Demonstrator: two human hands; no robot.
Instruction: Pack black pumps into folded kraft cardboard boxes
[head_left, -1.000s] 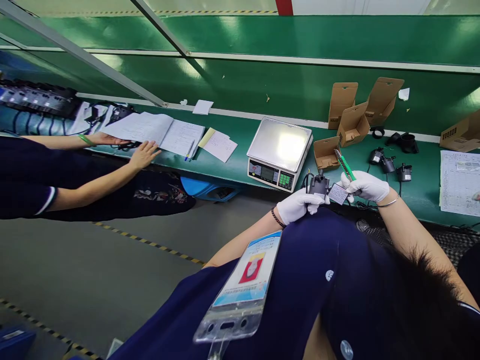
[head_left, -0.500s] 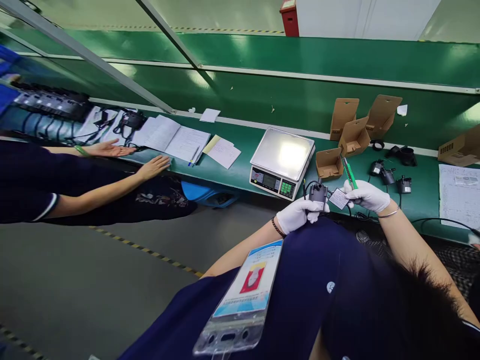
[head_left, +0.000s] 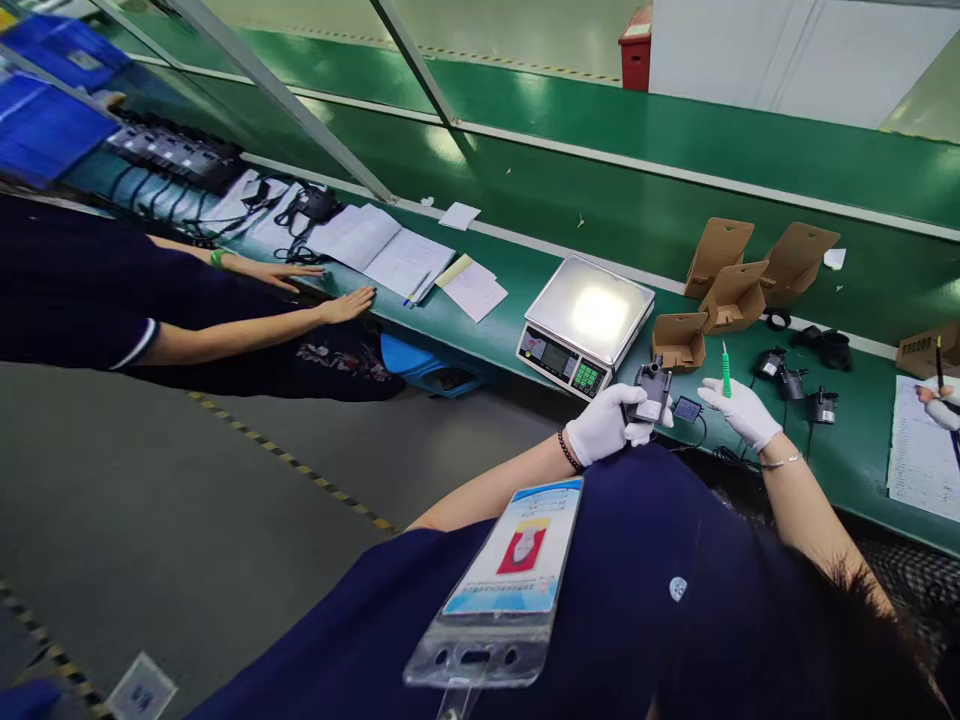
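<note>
- The green surface (head_left: 855, 450) carries the scale (head_left: 589, 310) and some open carton boxes (head_left: 679, 345).
- The left hand (head_left: 604, 425), white-gloved, is gripping the black device (head_left: 652, 390); this device is near the front corner of the scale.
- The right hand (head_left: 739, 412), also gloved, is closed around the slim green tool (head_left: 726, 375).

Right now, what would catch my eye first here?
Probably the shiny scale, mid-view on the green bench. Next, the large ID badge low in front, against the dark blue shirt. Right of the scale, a white-gloved right grip holds a bright green tool.
</note>
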